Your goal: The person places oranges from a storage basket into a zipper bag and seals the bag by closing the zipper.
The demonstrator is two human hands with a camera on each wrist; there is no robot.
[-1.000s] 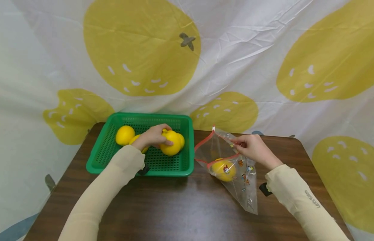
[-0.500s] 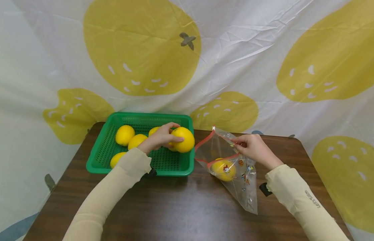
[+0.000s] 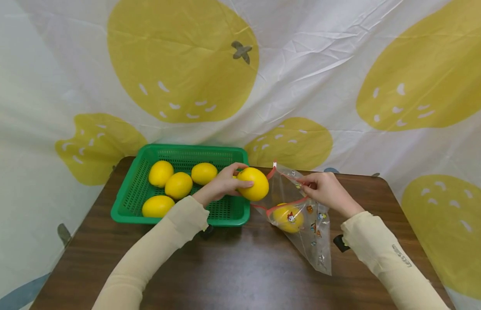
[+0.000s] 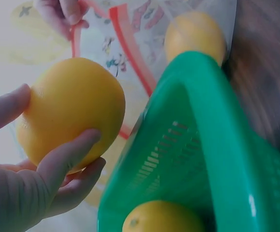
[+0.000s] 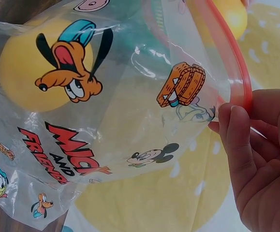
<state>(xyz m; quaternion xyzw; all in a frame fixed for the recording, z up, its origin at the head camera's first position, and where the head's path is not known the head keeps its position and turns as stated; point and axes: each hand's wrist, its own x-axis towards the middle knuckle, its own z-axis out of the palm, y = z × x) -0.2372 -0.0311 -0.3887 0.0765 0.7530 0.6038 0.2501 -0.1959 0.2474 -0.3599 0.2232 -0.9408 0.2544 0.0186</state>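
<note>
My left hand [image 3: 224, 181] grips a yellow lemon [image 3: 254, 184] just past the right rim of the green basket [image 3: 240, 222], close to the open mouth of a clear zip bag [image 3: 315, 254]. In the left wrist view the fingers [image 4: 77, 152] and thumb lie round the lemon's sides. My right hand [image 3: 328, 190] pinches the bag's red zip edge [image 5: 241, 77] between thumb and fingertips, keeping the mouth apart. Inside the bag, behind printed cartoon figures, lies another lemon [image 3: 288, 218].
Several lemons [image 3: 178, 185] rest in the basket, mostly toward its left side. Both basket and bag are on a dark wooden table [image 3: 240, 271]. Behind them hangs a white cloth [image 3: 302, 64] printed with big yellow fruits.
My left hand has carried the lemon rightward from inside the basket, past its rim, to the bag's mouth. My right hand and the bag stay in place.
</note>
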